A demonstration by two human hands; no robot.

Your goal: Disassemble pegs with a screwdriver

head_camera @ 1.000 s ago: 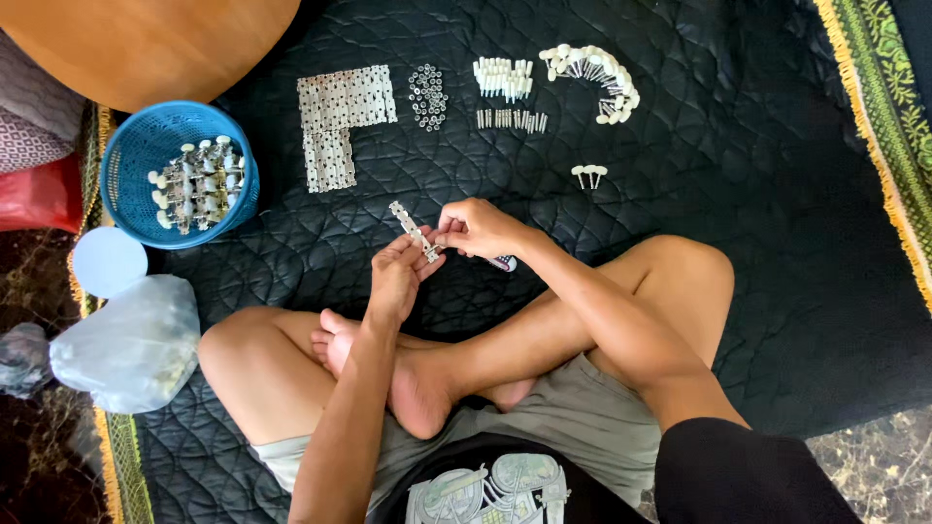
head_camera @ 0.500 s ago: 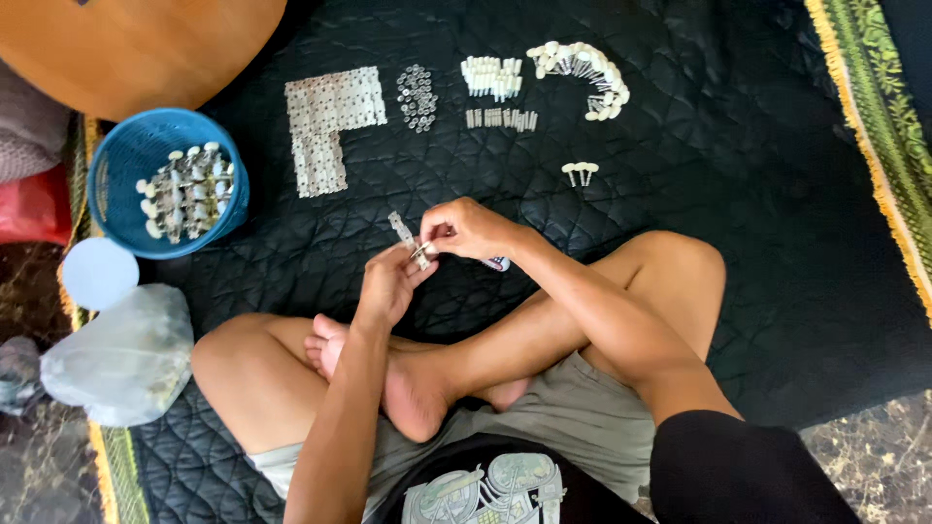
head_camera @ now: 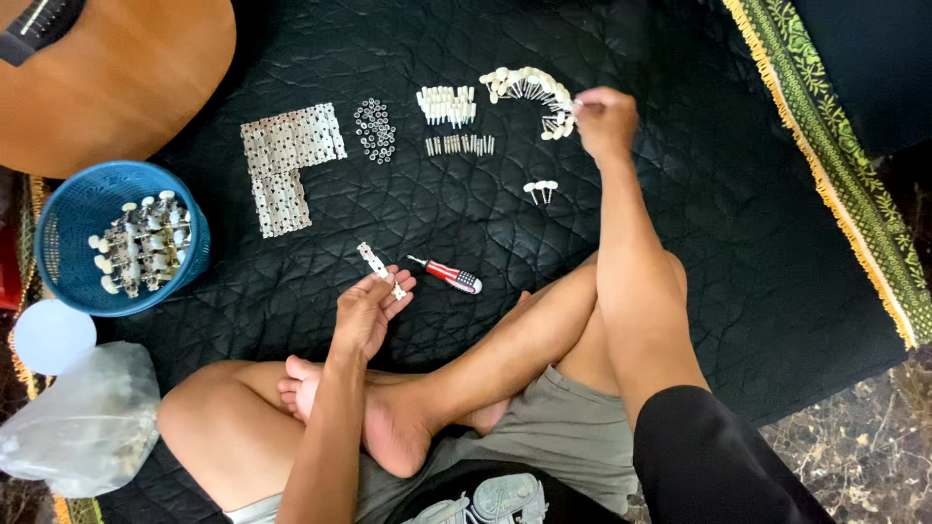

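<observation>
A: Where was the left hand [head_camera: 367, 312]?

B: Just above the crossed legs, fingers closed on a small metal tuner plate [head_camera: 380, 269], which stuck up and away from the palm. Right beside that plate, on the black quilted mat [head_camera: 680, 175], lay a red-and-white striped screwdriver [head_camera: 449, 275], untouched.

A: And the right hand [head_camera: 604, 119]?

B: Stretched far out from the screwdriver, at the end of a curved row of white-knobbed tuner pegs [head_camera: 524, 87]. Its fingertips were pinched together at the row's near end; I couldn't tell whether a peg was already gripped.

A: What else lay near that row?

B: Three loose pegs [head_camera: 541, 188] sat between it and the screwdriver. To the row's left were a bunch of white pins [head_camera: 447, 105], a line of small metal posts [head_camera: 460, 146], a cluster of washers [head_camera: 374, 128] and an L-shaped spread of metal plates [head_camera: 287, 163].

A: Further left?

B: A blue basket [head_camera: 60, 209] with assembled tuners, a guitar body [head_camera: 126, 78] beyond it, and a clear plastic bag [head_camera: 83, 422] nearer the knee.
</observation>
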